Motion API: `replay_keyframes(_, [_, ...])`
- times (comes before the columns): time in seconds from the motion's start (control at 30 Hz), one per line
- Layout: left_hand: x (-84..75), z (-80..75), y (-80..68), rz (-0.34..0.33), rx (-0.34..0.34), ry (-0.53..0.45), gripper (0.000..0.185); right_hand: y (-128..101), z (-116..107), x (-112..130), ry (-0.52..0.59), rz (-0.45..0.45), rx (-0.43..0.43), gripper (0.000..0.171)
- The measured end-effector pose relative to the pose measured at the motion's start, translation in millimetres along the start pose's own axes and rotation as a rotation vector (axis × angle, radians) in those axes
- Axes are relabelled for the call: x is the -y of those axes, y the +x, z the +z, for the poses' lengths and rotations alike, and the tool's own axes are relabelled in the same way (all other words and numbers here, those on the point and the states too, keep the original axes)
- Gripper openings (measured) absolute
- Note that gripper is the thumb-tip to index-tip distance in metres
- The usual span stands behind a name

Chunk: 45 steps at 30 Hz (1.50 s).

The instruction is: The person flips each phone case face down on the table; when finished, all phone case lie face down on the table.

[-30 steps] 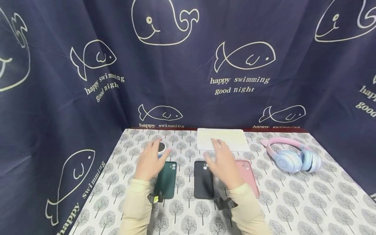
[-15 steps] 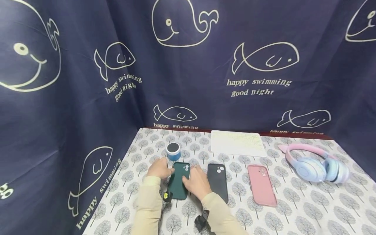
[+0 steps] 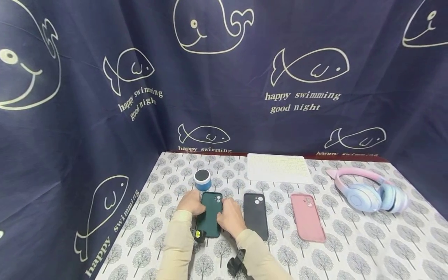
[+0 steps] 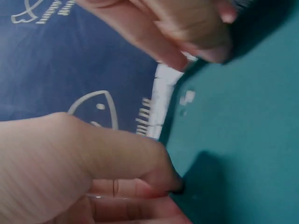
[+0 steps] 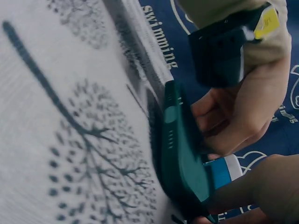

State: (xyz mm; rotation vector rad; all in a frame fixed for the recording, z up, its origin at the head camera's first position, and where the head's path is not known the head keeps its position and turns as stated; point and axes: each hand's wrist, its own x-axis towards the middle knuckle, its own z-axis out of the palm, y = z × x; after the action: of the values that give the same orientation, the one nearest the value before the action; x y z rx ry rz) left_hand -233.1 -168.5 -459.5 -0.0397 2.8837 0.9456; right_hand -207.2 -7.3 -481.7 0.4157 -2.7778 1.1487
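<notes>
A dark green phone (image 3: 209, 216) lies camera side up on the tree-print tablecloth (image 3: 350, 241), near the left front. My left hand (image 3: 196, 205) grips its left edge, fingers curled round the side. On the other side my right hand (image 3: 225, 213) holds the right edge. In the left wrist view the green phone (image 4: 243, 140) fills the right half, with my left thumb (image 4: 117, 158) against its edge. The right wrist view shows the green phone (image 5: 180, 154) edge-on, my left hand (image 5: 229, 121) curled behind it.
A black phone (image 3: 256, 216) and a pink phone (image 3: 307, 217) lie to the right of the green one. A small blue speaker (image 3: 202, 179) stands just behind it. A white keyboard (image 3: 278, 168) sits at the back, pink-blue headphones (image 3: 367, 190) at the right. Dark curtains surround the table.
Both hands have come from the speaker and the keyboard area to the green phone and now grip its two long edges. The head view has shifted left.
</notes>
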Motion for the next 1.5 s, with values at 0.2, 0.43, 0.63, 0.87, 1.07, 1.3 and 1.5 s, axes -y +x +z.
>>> replay_keyframes(0.2, [-20.0, -23.7, -13.7, 0.031, -0.052, -0.022, 0.027, 5, -6, 1, 0.104, 0.052, 0.032, 0.029])
replay_keyframes(0.43, [-29.6, -34.6, -21.5, 0.105, -0.055, -0.120, 0.017, 6, -4, 0, 0.155, 0.037, 0.002, 0.034])
replay_keyframes(0.63, [-26.7, -35.9, -24.8, 0.203, -0.048, -0.121, 0.023, 3, 7, 1, 0.174, 0.006, 0.027, 0.032])
replay_keyframes(0.87, [-34.5, -31.1, -25.2, 0.269, -0.021, -0.104, 0.025, 0, 11, -3, 0.092, -0.052, 0.013, 0.020])
replay_keyframes(1.07, [-37.9, -23.5, -20.1, 0.263, -0.040, -0.058, 0.025, -1, 9, -6, 0.087, -0.063, 0.005, 0.021])
replay_keyframes(1.3, [-37.2, -22.6, -23.1, 0.221, -0.039, -0.043, 0.028, 0, 8, -7, 0.103, -0.058, 0.049, 0.018])
replay_keyframes(1.5, [-34.0, -22.0, -20.5, 0.267, 0.011, -0.123, 0.010, 5, -10, -4, 0.228, 0.047, 0.006, 0.022])
